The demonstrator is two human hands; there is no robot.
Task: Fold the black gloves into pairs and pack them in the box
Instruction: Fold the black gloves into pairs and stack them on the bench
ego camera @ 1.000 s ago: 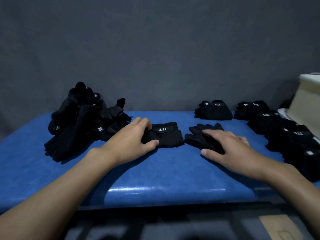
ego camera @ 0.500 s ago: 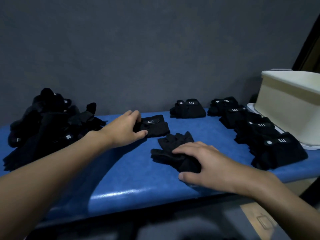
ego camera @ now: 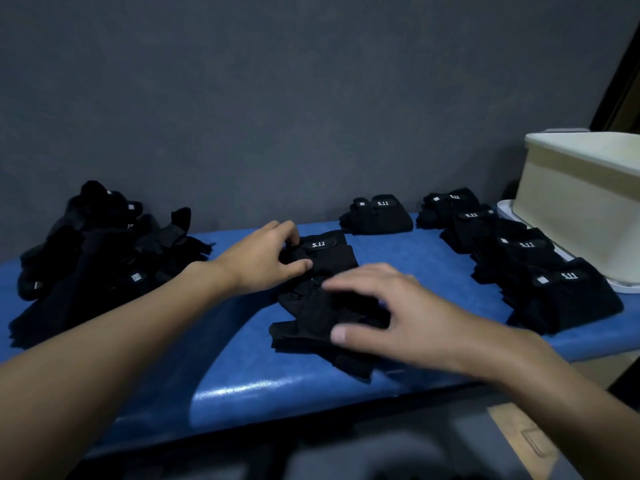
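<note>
Glove (ego camera: 334, 259) pinched by L hand (ego camera: 259, 263), R hand (ego camera: 408, 317) flat

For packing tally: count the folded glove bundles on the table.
6 bundles: one gripped by the left hand, one back centre, four in a row beside the box. Others may be hidden.

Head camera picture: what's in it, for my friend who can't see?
On a blue table, the left hand grips a folded black glove marked 5.11 and the right hand rests on a loose glove. A glove heap lies left; folded pairs sit right, beside a cream box.
</note>
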